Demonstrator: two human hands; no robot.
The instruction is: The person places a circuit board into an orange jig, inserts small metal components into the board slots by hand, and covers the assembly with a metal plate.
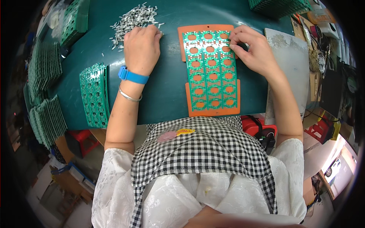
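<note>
Orange backing (pixel 213 113) is supporting a green circuit panel (pixel 205 77); the right hand (pixel 253 47) is holding its fingers bent at the panel's upper right edge, the left hand (pixel 142 47) is sitting curled beside a pile of small grey pieces (pixel 135 19); whether either is grasping anything, I cannot tell

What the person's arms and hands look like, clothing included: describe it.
The left hand and right hand are ungloved. A blue band and silvery bangle circle the left arm; the right arm has neither. Both sleeves are white, short and patterned.
</note>
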